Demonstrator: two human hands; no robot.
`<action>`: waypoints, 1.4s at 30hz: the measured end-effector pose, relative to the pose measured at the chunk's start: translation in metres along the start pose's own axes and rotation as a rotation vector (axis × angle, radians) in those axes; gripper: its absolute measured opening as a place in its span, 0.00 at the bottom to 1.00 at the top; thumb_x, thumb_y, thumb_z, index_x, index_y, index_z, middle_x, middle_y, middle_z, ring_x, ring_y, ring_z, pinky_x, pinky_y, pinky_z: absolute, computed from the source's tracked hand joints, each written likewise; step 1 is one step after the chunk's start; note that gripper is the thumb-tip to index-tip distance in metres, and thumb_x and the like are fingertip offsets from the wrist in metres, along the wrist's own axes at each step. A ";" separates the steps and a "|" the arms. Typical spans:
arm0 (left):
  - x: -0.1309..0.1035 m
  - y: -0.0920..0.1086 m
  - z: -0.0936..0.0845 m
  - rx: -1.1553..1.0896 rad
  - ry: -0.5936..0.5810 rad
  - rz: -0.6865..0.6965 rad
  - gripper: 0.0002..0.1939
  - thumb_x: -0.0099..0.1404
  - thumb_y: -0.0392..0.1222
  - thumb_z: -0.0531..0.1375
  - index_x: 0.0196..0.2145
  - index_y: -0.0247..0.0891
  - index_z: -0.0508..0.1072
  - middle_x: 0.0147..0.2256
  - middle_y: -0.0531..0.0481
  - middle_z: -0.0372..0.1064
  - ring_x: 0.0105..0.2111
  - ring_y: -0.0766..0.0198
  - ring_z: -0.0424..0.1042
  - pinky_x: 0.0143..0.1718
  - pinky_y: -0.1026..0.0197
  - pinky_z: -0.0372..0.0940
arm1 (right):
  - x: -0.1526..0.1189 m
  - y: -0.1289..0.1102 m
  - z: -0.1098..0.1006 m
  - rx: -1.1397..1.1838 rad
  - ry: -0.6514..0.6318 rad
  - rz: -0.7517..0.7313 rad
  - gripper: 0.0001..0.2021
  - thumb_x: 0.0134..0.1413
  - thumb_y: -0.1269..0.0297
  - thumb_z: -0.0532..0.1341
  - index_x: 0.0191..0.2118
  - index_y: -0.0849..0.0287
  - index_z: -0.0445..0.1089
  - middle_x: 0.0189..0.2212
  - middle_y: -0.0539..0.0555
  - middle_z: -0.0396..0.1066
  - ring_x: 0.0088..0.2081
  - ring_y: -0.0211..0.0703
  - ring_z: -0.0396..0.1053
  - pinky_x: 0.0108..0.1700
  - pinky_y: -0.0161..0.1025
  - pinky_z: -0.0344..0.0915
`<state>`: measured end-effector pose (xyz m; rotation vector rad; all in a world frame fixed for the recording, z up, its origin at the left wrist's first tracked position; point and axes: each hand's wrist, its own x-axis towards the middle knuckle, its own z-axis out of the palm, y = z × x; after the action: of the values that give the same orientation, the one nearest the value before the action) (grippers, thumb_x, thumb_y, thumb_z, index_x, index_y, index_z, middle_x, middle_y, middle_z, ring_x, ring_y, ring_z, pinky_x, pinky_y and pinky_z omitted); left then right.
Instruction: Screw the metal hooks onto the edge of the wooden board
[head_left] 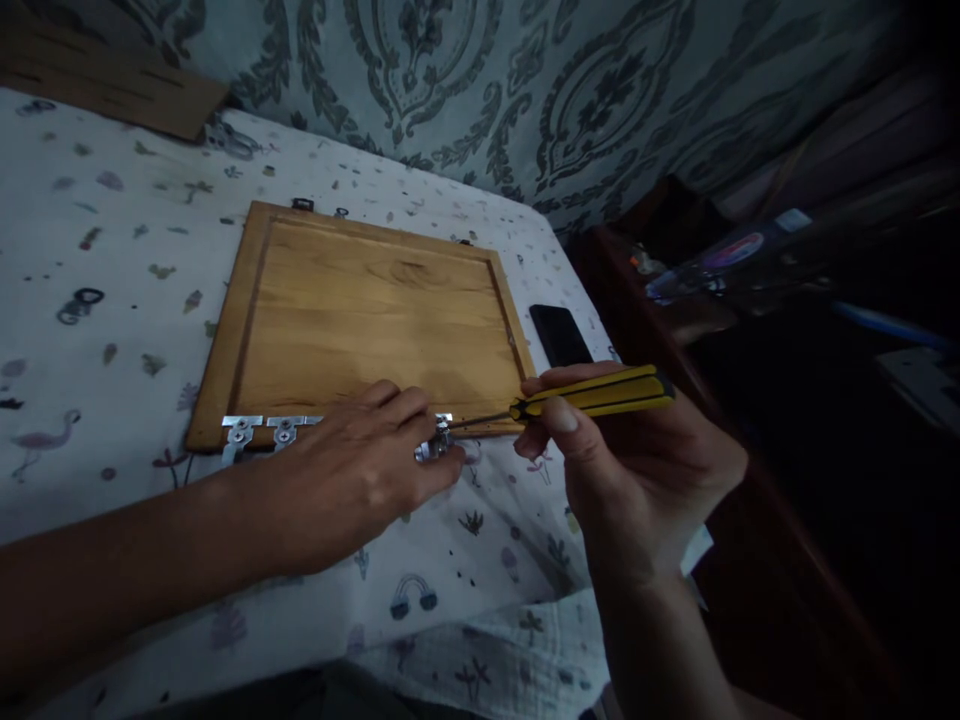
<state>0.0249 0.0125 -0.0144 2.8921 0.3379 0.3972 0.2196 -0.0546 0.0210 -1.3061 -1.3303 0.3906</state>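
Note:
A framed wooden panel (375, 310) lies flat on a patterned white cloth. Metal hinges (284, 433) line its near edge toward the left. My left hand (375, 460) rests over that edge, its fingers closed on another metal hinge (433, 447) further right. In my right hand (615, 450) is a yellow and black screwdriver (600, 392), held between thumb and fingers, with its shaft pointing left. The screwdriver's tip reaches the hinge at my left fingertips; the exact contact is too small to make out.
A black phone-like object (560, 335) lies right of the panel. Cardboard (112, 80) and metal parts (231, 140) are at the back left. Beyond the right edge are a plastic bottle (739, 250) and dark furniture. A patterned curtain (450, 90) hangs behind.

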 end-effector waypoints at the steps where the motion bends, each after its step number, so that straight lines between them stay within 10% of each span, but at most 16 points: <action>1: 0.000 0.000 0.000 -0.001 0.005 0.001 0.20 0.66 0.30 0.54 0.55 0.39 0.67 0.44 0.42 0.69 0.48 0.51 0.63 0.47 0.50 0.59 | 0.000 0.001 0.000 0.001 -0.005 0.002 0.06 0.53 0.68 0.70 0.38 0.51 0.79 0.32 0.48 0.77 0.20 0.34 0.70 0.21 0.35 0.71; 15: 0.001 0.000 -0.001 -0.031 0.009 -0.004 0.22 0.66 0.30 0.56 0.56 0.39 0.67 0.47 0.42 0.71 0.50 0.52 0.64 0.49 0.51 0.59 | 0.006 0.002 0.001 0.058 -0.069 -0.005 0.09 0.47 0.68 0.73 0.31 0.54 0.72 0.26 0.45 0.70 0.20 0.34 0.67 0.18 0.35 0.63; 25: 0.001 0.001 0.000 -0.007 0.016 -0.008 0.20 0.65 0.31 0.57 0.55 0.40 0.68 0.46 0.41 0.71 0.49 0.51 0.64 0.46 0.51 0.59 | 0.009 -0.001 -0.004 0.130 -0.189 0.161 0.14 0.50 0.70 0.72 0.44 0.53 0.76 0.34 0.47 0.79 0.21 0.34 0.73 0.24 0.34 0.76; 35: 0.000 0.000 0.002 0.004 0.019 0.004 0.23 0.63 0.28 0.55 0.56 0.37 0.67 0.44 0.42 0.70 0.47 0.51 0.64 0.45 0.51 0.59 | 0.009 0.001 0.001 0.088 -0.180 0.086 0.10 0.40 0.68 0.76 0.27 0.55 0.75 0.26 0.46 0.71 0.20 0.33 0.70 0.20 0.31 0.71; 42: 0.002 0.002 0.000 0.000 0.008 -0.004 0.19 0.67 0.30 0.55 0.54 0.39 0.68 0.45 0.42 0.70 0.48 0.52 0.64 0.46 0.51 0.58 | 0.010 0.004 -0.004 0.169 -0.248 0.177 0.11 0.49 0.70 0.72 0.39 0.53 0.76 0.33 0.46 0.78 0.21 0.31 0.73 0.24 0.30 0.74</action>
<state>0.0268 0.0115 -0.0133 2.8901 0.3447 0.4078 0.2279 -0.0467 0.0234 -1.2664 -1.3559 0.7928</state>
